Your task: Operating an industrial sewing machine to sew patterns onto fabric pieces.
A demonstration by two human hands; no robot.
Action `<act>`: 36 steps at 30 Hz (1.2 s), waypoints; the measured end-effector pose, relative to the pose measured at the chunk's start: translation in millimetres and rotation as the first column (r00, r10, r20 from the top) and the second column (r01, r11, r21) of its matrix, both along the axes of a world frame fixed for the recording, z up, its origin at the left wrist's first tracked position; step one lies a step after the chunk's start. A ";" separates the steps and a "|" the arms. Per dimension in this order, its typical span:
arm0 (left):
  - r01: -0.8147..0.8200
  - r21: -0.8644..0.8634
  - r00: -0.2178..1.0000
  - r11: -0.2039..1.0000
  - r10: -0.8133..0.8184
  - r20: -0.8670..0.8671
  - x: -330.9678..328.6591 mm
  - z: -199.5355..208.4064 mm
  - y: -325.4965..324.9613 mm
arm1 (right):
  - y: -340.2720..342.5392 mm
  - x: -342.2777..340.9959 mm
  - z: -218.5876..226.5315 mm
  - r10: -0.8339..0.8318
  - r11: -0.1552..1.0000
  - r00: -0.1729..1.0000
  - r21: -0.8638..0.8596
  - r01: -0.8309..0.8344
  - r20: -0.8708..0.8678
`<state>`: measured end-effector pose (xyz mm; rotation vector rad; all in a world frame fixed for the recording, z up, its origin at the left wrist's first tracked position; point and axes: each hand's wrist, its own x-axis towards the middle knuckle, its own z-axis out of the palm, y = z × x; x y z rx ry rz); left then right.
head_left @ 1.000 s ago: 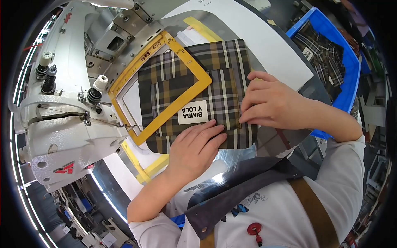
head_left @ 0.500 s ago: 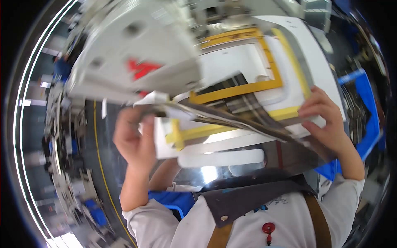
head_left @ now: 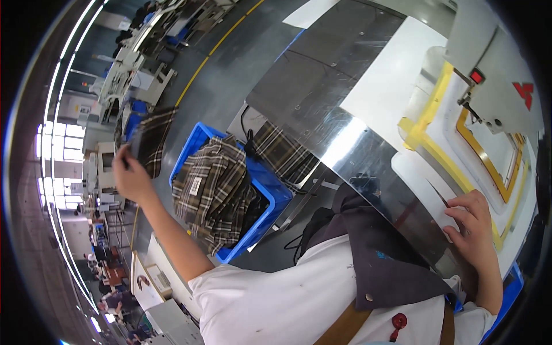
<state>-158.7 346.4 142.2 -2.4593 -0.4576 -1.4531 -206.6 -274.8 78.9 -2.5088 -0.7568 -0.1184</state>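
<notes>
Blue crate (head_left: 280, 202) holds plaid pieces (head_left: 213, 187); left fingers (head_left: 122, 156) pinch plaid cloth (head_left: 154, 141), right fingers (head_left: 470, 202) unclear.

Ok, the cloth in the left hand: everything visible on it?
The cloth is dark plaid with pale and tan lines, looking like thin woven fabric. The left hand's fingers hold it up at a slant, beside the blue bin in the picture. Blur hides detail near the fingers; I can't tell whether it's folded.

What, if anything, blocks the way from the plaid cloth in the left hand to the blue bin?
Nothing visible stands between the plaid cloth in the left hand and the blue bin; a heap of plaid pieces lies inside.
</notes>
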 end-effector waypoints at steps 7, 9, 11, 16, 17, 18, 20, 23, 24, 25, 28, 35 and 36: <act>-0.480 -0.279 0.536 0.832 0.026 -0.844 -44.0 -150.2 0.3 | 11.1 -2.6 -10.6 -0.112 0.993 0.990 0.010 0.114 -0.085; -0.373 -0.370 0.659 0.851 -0.038 -0.751 -25.1 -138.4 -27.9 | 5.4 -7.2 -18.0 -0.101 0.995 0.993 0.010 0.102 -0.053; -0.039 -0.511 0.817 0.858 -0.267 -0.510 5.9 -104.3 -78.3 | 2.7 -9.6 -24.3 -0.079 0.997 0.996 0.013 0.079 -0.030; 0.512 -0.859 -0.015 0.011 -1.000 -0.022 64.5 -56.0 -286.5 | -4.0 -12.8 -29.3 -0.038 0.999 0.991 -0.016 0.040 0.127; 0.516 -0.831 -0.331 -0.208 -0.943 0.031 62.7 -64.6 -323.7 | -2.0 -11.0 -27.7 -0.028 1.000 0.990 -0.008 0.029 0.136; 0.507 -0.797 -0.470 -0.328 -0.880 0.063 56.6 -75.8 -359.0 | -0.7 -11.3 -24.4 0.007 0.999 0.965 -0.050 0.006 0.263; 0.019 -0.967 -0.699 -0.254 -0.695 0.169 57.0 -77.9 -413.8 | -3.6 -18.0 -18.6 0.002 0.994 0.925 -0.101 0.039 0.380; 0.045 -0.999 -0.859 -0.018 -0.510 -0.029 66.4 -79.4 -445.3 | -14.5 -30.3 -5.2 -0.031 0.995 0.909 -0.074 0.068 0.415; 0.052 -0.998 -0.846 -0.032 -0.532 -0.027 67.5 -79.7 -446.7 | -19.4 -40.4 -1.7 -0.059 0.996 0.944 -0.045 0.078 0.326; 0.055 -0.998 -0.827 -0.033 -0.562 -0.027 71.0 -78.4 -437.6 | -26.3 -47.5 -4.3 -0.083 0.996 0.969 0.005 0.084 0.233; 0.059 -0.986 -0.791 0.158 -0.595 -0.143 82.4 -69.3 -419.7 | -36.6 -55.7 -9.8 -0.152 0.988 0.988 0.012 0.152 -0.015; 0.474 -0.881 -0.652 0.009 -0.669 -0.357 80.7 -76.0 -429.4 | -23.8 -9.9 13.2 -0.264 0.946 0.923 0.114 0.305 -0.280; 0.537 -0.842 -0.633 0.039 -0.641 -0.434 82.8 -73.2 -431.8 | -21.0 -0.1 9.4 -0.263 0.945 0.920 0.113 0.306 -0.291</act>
